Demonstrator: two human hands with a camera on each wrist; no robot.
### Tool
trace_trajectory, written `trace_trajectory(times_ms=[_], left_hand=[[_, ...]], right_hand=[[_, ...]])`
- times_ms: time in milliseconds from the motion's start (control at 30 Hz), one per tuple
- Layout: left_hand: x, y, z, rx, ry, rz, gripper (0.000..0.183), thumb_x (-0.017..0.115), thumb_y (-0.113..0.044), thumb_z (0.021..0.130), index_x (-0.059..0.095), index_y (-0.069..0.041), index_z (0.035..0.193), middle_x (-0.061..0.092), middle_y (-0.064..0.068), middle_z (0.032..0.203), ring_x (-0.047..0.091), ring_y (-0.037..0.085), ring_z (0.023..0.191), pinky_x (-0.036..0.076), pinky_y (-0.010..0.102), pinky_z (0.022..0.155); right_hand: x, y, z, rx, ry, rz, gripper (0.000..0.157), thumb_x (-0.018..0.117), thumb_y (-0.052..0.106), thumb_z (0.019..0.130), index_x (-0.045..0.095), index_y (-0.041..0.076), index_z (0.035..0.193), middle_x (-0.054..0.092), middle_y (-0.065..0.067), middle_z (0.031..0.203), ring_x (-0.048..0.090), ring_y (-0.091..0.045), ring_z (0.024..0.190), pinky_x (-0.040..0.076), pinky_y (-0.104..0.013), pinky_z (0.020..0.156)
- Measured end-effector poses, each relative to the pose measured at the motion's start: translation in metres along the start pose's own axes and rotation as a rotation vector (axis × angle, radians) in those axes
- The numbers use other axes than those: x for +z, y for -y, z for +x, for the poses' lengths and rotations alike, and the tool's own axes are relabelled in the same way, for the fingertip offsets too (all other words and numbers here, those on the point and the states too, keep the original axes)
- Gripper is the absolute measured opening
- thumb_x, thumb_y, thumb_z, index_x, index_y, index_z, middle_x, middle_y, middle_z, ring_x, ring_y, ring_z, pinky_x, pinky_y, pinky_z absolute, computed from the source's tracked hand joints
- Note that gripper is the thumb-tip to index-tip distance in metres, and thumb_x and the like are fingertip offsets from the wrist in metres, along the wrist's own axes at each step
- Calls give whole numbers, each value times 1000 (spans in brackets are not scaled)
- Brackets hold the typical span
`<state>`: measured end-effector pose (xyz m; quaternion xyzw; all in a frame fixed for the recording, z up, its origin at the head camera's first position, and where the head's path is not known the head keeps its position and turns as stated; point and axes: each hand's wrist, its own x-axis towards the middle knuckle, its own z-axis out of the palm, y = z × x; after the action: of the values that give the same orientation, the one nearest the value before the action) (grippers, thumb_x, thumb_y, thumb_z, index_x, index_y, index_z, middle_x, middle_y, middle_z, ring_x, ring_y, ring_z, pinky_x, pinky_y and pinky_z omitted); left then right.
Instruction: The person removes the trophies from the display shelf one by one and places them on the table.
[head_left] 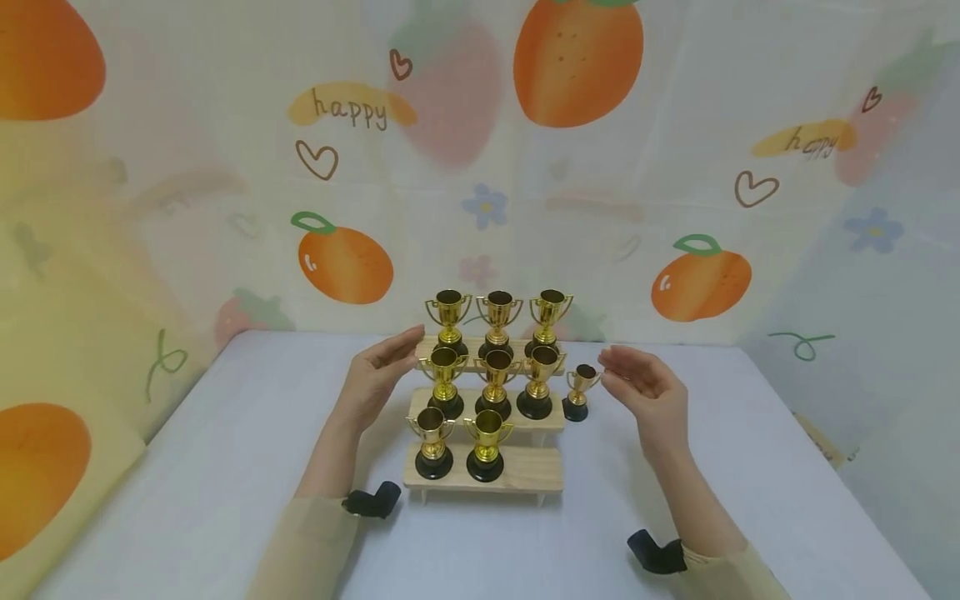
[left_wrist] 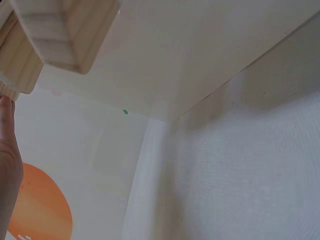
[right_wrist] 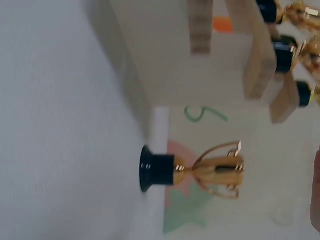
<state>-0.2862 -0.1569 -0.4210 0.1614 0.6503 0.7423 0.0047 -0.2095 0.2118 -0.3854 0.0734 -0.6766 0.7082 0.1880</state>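
1. Eight gold trophy cups (head_left: 496,383) on three-tier wooden stand (head_left: 534,471); ninth cup (head_left: 581,392) upright on surface (head_left: 187,475), right of stand.
2. Left hand (head_left: 375,379) by stand's top left, grip apart.
3. Right hand (head_left: 651,396) near ninth cup, grip apart.

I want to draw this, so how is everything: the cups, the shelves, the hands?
Top-row trophies: three, upright
Middle-row trophies: three, upright
Bottom-row trophies: two, upright
Lone trophy: upright on the table, right of the shelves
Wooden shelves: standing, bottom one bare at its right
Left hand: holding nothing, at the shelves' left side
Right hand: holding nothing, beside the lone trophy
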Motion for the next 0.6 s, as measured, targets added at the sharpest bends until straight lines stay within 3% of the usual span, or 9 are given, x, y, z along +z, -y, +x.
trace_trajectory(times_ms=[267, 600], left_hand=[[0, 4, 2, 79, 18, -8, 51, 64, -6, 93, 49, 4, 141, 58, -1, 145, 55, 0, 128, 45, 11, 109], [1, -1, 0, 6, -10, -8, 52, 61, -1, 94, 45, 6, 143, 57, 0, 146, 55, -2, 127, 43, 14, 112]], right_hand=[[19, 8, -26, -93, 221, 74, 32, 68, -10, 85, 63, -9, 117, 75, 7, 110, 72, -8, 102, 61, -19, 88], [50, 1, -42, -42, 375, 48, 38, 70, -6, 84, 57, -16, 118, 72, 9, 113, 70, -7, 106, 60, -21, 94]])
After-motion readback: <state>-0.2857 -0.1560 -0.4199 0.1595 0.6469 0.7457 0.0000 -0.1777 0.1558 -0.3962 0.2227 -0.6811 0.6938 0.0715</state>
